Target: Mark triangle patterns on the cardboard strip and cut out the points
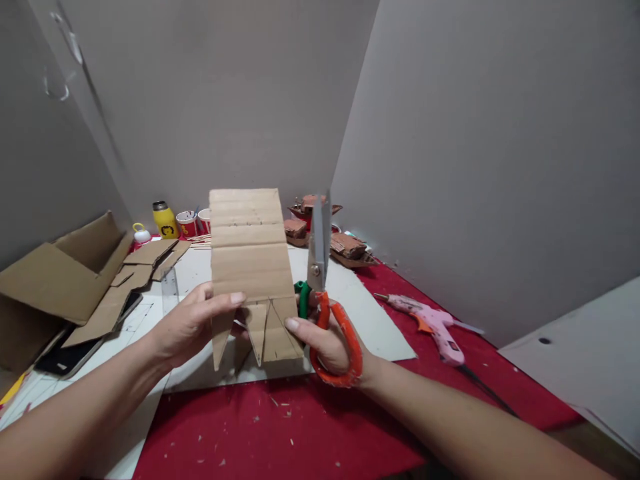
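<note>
A tan piece of cardboard (249, 267) is held upright above the table, with fold lines across it and pencil lines near the bottom. Its lower edge has a V-shaped notch between pointed flaps. My left hand (193, 320) grips its lower left side, thumb on the front and fingers behind. In my right hand (325, 343) are scissors with orange and green handles (345, 347), their blades pointing up and almost together. The right thumb also presses on the cardboard's lower right edge. Fingers behind the cardboard are mostly hidden.
White sheets (370, 320) lie on the red table (280, 433), with scraps along the front. A pink glue gun (435, 323) rests at right. Small boat models (350, 248) stand behind. An open cardboard box (55, 287), a phone (70, 357), and a yellow bottle (165, 220) are at left.
</note>
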Tool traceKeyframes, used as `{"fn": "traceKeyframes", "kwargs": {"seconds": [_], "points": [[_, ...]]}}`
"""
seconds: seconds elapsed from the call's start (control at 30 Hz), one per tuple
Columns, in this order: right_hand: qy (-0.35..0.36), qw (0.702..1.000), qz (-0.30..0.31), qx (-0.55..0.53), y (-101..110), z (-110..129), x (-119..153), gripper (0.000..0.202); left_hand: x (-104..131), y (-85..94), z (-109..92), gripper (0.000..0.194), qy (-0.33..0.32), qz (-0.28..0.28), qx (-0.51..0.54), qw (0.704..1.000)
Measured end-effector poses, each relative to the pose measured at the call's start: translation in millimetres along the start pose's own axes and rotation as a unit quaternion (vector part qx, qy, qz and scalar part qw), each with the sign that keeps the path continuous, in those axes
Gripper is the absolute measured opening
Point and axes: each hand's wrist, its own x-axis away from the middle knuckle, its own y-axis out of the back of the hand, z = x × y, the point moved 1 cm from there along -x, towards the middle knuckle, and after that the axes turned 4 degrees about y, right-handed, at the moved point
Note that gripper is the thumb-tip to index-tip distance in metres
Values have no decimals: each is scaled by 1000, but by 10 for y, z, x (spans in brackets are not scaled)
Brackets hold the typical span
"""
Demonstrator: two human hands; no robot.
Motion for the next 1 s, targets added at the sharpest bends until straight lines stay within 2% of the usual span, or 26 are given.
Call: {"fn": "traceKeyframes", "kwargs": {"seconds": [0.07,0.17,0.2,0.27,0.37,0.43,0.53,0.6,0.7,0.87,1.0], "points": [[34,999,-18,-23,27,19,-68,25,-16,60,-21,35,4,59,2,998],[92,990,-110,16,109,62,-171,21,-55,85,34,65,20,162,-68,984],[100,986,-132,31,135,74,-194,21,-65,64,74,73,25,167,-102,980],[102,983,-148,33,161,86,-219,22,-66,-22,162,67,22,114,-135,984],[93,989,-119,-13,120,81,-206,26,-19,-227,259,35,23,80,-86,993],[87,991,-82,-55,57,83,-173,31,17,-341,285,32,12,61,-68,996],[83,993,-44,-66,-30,124,-109,32,57,-417,315,36,7,-7,-35,999],[73,996,-29,-48,-63,171,-74,30,76,-425,340,35,10,-47,-12,999],[58,997,-26,-40,-63,224,-45,30,91,-412,334,33,-4,-70,7,997],[15,998,-37,-50,6,128,5,50,100,-320,84,22,-114,-116,36,986],[31,998,51,-16,19,-13,61,56,120,-208,-160,21,-202,-157,31,966]]}}
